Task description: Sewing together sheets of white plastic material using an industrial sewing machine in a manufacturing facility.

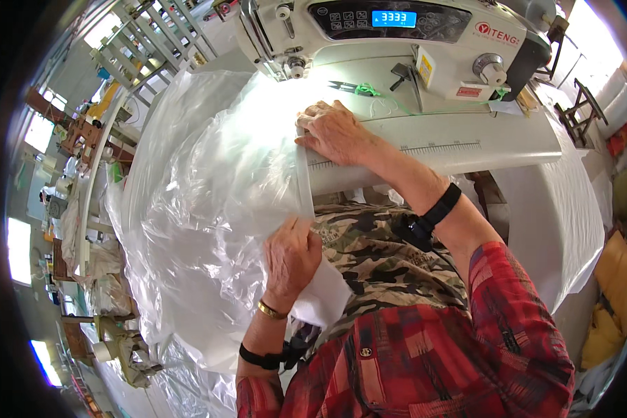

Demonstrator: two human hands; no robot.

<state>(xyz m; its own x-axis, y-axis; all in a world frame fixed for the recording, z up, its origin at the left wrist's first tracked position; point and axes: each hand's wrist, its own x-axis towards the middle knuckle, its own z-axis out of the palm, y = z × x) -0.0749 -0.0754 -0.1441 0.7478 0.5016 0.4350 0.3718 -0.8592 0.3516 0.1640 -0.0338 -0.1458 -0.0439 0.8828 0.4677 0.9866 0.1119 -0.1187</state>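
A large sheet of clear, crinkled plastic film (209, 174) spreads over the left side of the sewing table and hangs down beside my lap. My left hand (290, 259) is closed on the film's right edge, just in front of the table. Farther up that same edge, my right hand (333, 131) pinches the film against the table top, with its fingers bent. The white sewing machine (390, 49) stands beyond my hands, its needle area (296, 66) brightly lit over the film. A white piece of material (324, 292) hangs below my left hand.
Dark thread snips (343, 86) with green thread lie behind my right hand. A ruler scale (439, 147) runs along the table's front. White sheeting (547, 223) hangs at the right. Metal racks (143, 45) stand at the far left, with a cluttered workshop beyond.
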